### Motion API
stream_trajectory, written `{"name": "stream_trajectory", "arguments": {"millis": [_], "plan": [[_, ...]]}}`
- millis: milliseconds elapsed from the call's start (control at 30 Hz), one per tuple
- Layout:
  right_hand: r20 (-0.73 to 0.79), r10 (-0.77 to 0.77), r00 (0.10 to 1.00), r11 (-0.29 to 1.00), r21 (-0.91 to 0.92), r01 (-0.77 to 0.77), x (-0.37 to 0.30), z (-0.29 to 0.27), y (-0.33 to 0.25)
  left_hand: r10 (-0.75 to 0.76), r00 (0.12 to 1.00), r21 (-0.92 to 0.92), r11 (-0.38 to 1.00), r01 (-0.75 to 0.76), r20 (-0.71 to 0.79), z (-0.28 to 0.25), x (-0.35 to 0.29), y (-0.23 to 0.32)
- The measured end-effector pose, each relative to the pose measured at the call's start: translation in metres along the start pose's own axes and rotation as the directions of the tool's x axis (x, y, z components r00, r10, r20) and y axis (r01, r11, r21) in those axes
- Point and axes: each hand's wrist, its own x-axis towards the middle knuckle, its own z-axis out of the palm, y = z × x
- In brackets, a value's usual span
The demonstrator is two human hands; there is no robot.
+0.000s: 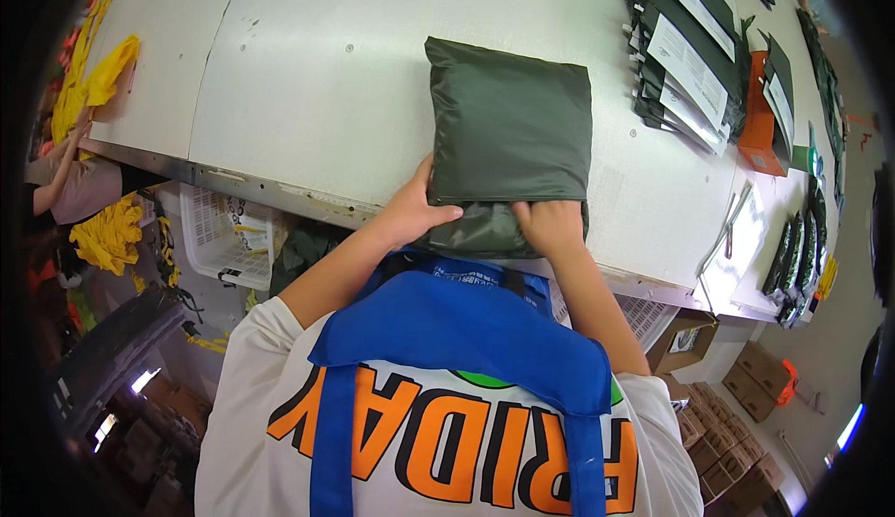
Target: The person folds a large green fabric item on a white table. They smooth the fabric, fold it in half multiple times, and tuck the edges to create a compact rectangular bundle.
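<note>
A square, dark green fabric pouch point(511, 125) lies on the white table in front of me, looking padded and slightly puffed. A straight seam or opening edge crosses it near my side, with a looser flap point(480, 230) below. My left hand point(415, 207) grips the pouch's near left edge, thumb on top and the other fingers hidden at its side. At the near right, my right hand point(552, 223) reaches under the edge of the opening. Its fingers are mostly covered by the fabric, so what they hold cannot be made out.
Dark packages with white paper sheets point(688, 65) are stacked at the far right, beside an orange box point(764, 121). Papers point(732, 247) lie near the right edge. A white basket point(224, 237) stands below the table at left. Another person's arm point(63, 167) is at far left by yellow fabric.
</note>
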Motion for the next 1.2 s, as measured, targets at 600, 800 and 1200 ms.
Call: {"name": "stream_trajectory", "arguments": {"millis": [600,800,1200], "plan": [[0.399,0.551,0.733,0.388,0.655,-0.649,-0.044,-0.01,0.031,0.004,0.998,0.299,0.954,-0.024,0.067,-0.015,-0.028,-0.022],[0.082,0.683,0.725,0.421,0.768,-0.483,-0.03,-0.03,0.01,-0.111,0.988,-0.1,0.987,0.122,0.111,-0.027,0.005,0.019],[-0.011,0.181,0.983,0.815,0.562,-0.144,0.027,-0.074,-0.03,0.107,0.988,0.387,0.92,-0.056,-0.111,-0.01,0.07,0.037]]}}
